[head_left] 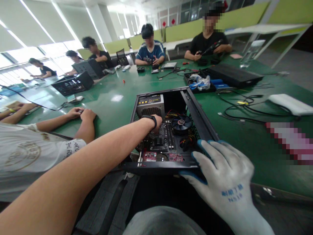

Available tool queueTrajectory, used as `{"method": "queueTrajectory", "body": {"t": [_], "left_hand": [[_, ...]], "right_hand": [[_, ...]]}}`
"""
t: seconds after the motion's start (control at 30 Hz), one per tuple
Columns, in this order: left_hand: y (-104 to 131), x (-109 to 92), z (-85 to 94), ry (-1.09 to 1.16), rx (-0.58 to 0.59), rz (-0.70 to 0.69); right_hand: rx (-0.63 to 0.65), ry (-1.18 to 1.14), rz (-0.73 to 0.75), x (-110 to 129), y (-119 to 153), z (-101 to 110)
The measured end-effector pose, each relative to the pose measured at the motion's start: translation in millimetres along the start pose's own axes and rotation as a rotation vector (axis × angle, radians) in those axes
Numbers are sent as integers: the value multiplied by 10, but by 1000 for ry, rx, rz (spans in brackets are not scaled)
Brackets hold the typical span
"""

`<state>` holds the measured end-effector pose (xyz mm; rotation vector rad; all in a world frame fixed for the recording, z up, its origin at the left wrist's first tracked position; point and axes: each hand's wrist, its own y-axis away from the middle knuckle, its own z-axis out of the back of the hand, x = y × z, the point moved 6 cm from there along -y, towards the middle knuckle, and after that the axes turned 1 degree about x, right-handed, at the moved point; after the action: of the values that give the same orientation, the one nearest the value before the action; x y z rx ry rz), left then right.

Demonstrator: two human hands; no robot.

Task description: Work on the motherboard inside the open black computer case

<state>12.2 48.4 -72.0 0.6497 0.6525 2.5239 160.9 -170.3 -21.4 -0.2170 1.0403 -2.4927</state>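
On green table point(114, 86), reaching into open computer case point(198, 117) at near edge with left hand point(158, 122), cannot tell pose of hidden fingers; steadying near right corner with spread fingers of gloved right hand point(223, 163); could tip case by leaning there, or snag wires point(187, 142) beside fan point(181, 122)

Bright, overexposed daylight enters through windows point(61, 47) far ahead and left of where the right hand point(221, 169) grips the computer case point(205, 119). Ahead and left of that grip, the case's far interior point(174, 101) sinks into shadow; farther on, white glare spots the green tabletop point(107, 89). The distant background looks soft (wide-angle distortion stretches the outer edges), and mosaic squares mask faces point(148, 42).
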Motion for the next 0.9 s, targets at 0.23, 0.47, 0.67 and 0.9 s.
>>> {"method": "queueTrajectory", "body": {"t": [0.23, 0.47, 0.67, 0.9], "left_hand": [[20, -16, 21, -1, 2, -9], [83, -15, 64, 114, -30, 20], [29, -11, 41, 124, -33, 12], [44, -54, 33, 37, -17, -41]], "right_hand": [[3, -6, 7, -17, 10, -5], [15, -19, -6, -1, 67, 17], [57, -53, 36, 203, -21, 121], [245, -95, 117, 404, -150, -56]]}}
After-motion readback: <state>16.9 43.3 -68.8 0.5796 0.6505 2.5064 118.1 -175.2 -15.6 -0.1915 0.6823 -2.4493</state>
